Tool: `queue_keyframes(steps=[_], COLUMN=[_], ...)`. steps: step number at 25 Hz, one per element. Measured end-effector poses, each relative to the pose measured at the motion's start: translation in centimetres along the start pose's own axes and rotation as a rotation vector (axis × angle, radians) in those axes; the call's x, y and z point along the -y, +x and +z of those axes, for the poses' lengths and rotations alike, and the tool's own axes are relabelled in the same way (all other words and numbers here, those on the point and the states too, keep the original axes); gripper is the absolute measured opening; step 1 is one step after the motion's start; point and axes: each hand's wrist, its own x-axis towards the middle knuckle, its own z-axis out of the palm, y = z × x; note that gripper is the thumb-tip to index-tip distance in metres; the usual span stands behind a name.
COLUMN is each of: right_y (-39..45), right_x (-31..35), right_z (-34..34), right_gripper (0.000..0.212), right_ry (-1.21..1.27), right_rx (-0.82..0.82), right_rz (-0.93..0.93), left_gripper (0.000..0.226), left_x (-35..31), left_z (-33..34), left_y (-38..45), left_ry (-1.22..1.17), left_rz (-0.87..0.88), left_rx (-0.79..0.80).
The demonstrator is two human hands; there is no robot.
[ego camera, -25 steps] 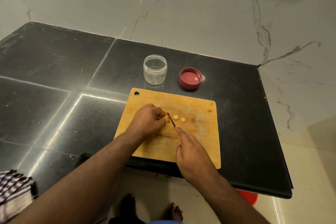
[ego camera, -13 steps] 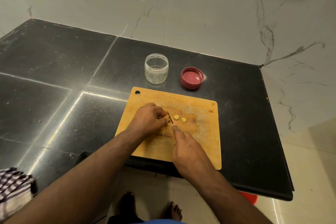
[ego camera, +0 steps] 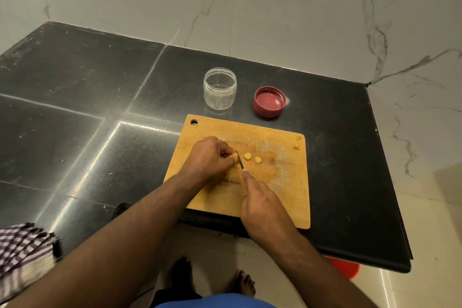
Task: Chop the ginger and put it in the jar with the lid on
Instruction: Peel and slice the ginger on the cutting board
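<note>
On the wooden chopping board (ego camera: pixel 282 182) my left hand (ego camera: pixel 208 159) pinches a small piece of ginger (ego camera: pixel 234 155), mostly hidden under my fingers. My right hand (ego camera: pixel 262 210) grips a knife (ego camera: pixel 240 159), its blade standing on the board just right of the ginger. Two cut yellow slices (ego camera: pixel 252 157) lie to the right of the blade. Behind the board stands a clear jar (ego camera: pixel 220 89) without a lid, and the red lid (ego camera: pixel 269 102) lies upside down to its right.
The board sits near the front edge of a black stone counter (ego camera: pixel 87 107). A few ginger scraps (ego camera: pixel 297 144) lie at the board's far right corner. A checked cloth (ego camera: pixel 22 255) hangs at the left front edge. Marble wall behind; my bare feet on the floor below.
The knife blade has shifted slightly along the ginger between cuts; both hands stay over the same spot on the board. The two slices have not moved.
</note>
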Motion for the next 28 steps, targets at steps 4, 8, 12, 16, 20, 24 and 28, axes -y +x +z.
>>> queue_keyframes(steps=[4,8,12,16,20,24,28], right_y=[-0.6,0.3,-1.4,-2.9,-2.4,-2.3,-2.3], right_x=[0.0,0.4,0.3,-0.6,-1.6,-2.3,-2.0], right_z=[0.4,0.6,0.9,0.3,-2.4,-3.5,-3.5], right_gripper=[0.054,0.055,0.057,0.056,0.048,0.049,0.050], right_ry=[0.015,0.002,0.016,-0.014,0.407,0.538,0.439], right_rx=[-0.017,-0.009,-0.013,-0.045,-0.071,-0.116,-0.109], right_rz=[0.006,0.036,0.052,0.057,0.198,0.276,0.192], left_gripper=[0.034,0.033,0.034,0.036,0.037,0.036,0.035], left_x=[0.0,-0.1,-0.1,0.2,0.3,0.2,0.3], left_z=[0.0,-0.2,-0.1,0.0,0.1,-0.1,0.0], left_y=[-0.1,-0.1,-0.3,-0.5,-0.6,-0.6,-0.7], left_ry=[-0.006,0.022,0.000,-0.011,-0.026,-0.038,-0.058], left_rz=[-0.003,0.013,-0.005,-0.001,-0.004,-0.004,-0.009], left_rx=[-0.002,0.026,-0.001,0.008,0.016,0.029,0.022])
